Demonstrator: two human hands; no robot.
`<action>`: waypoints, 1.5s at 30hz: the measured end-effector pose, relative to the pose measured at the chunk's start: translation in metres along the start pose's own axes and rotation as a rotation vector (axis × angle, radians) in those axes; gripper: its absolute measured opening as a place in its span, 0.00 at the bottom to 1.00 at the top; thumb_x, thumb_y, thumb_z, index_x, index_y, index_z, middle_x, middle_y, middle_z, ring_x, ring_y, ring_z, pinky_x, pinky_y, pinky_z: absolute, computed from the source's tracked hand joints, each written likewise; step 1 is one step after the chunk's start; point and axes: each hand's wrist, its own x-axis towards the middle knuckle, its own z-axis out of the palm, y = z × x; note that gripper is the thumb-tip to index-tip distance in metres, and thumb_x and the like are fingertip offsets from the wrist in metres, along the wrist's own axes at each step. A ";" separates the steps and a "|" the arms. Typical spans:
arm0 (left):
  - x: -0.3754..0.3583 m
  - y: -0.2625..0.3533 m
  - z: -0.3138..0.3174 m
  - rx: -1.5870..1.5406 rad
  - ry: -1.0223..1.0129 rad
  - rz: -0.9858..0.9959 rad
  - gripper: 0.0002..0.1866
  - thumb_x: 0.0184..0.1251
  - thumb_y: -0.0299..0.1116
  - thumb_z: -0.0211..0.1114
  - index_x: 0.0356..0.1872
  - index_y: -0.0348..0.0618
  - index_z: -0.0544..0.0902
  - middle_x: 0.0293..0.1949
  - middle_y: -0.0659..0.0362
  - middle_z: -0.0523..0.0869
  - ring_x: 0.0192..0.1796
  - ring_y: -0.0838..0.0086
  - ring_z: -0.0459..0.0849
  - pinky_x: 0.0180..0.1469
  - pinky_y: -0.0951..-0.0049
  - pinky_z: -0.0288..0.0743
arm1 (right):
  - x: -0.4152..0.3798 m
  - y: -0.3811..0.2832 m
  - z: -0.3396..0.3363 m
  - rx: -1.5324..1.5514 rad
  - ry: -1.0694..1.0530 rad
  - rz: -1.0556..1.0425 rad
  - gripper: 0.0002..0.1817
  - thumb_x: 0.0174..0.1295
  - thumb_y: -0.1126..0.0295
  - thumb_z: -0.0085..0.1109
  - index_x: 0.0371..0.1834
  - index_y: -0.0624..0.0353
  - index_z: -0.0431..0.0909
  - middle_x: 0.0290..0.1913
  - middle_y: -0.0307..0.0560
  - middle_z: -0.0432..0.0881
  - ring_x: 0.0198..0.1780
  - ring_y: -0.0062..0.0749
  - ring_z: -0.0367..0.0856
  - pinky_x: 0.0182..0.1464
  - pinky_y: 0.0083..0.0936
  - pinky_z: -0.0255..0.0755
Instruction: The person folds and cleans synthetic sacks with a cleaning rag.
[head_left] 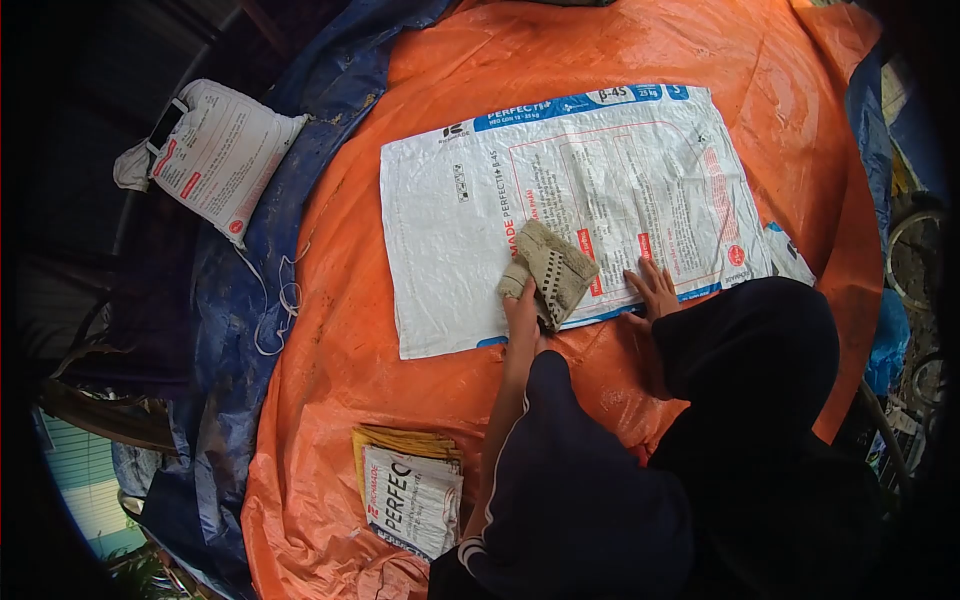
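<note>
An orange tarpaulin [400, 330] covered the surface. On it lay a white printed sack [560, 200], flat. The left hand [522, 305] gripped a grey rag [553, 268] on the sack's near edge; the right hand [655, 290] pressed spread fingers just right of it.

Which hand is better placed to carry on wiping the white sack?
Probably the left hand: it already grips the rag on the white sack. The right hand lies flat on the sack's near edge, fingers spread, apparently pinning it down.
</note>
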 end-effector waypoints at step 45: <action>0.002 0.000 -0.001 -0.026 -0.028 -0.001 0.21 0.71 0.29 0.64 0.62 0.32 0.76 0.57 0.55 0.83 0.55 0.70 0.81 0.57 0.70 0.74 | 0.001 -0.002 -0.001 -0.022 -0.018 0.013 0.50 0.49 0.45 0.72 0.77 0.40 0.61 0.81 0.56 0.49 0.83 0.49 0.42 0.80 0.54 0.40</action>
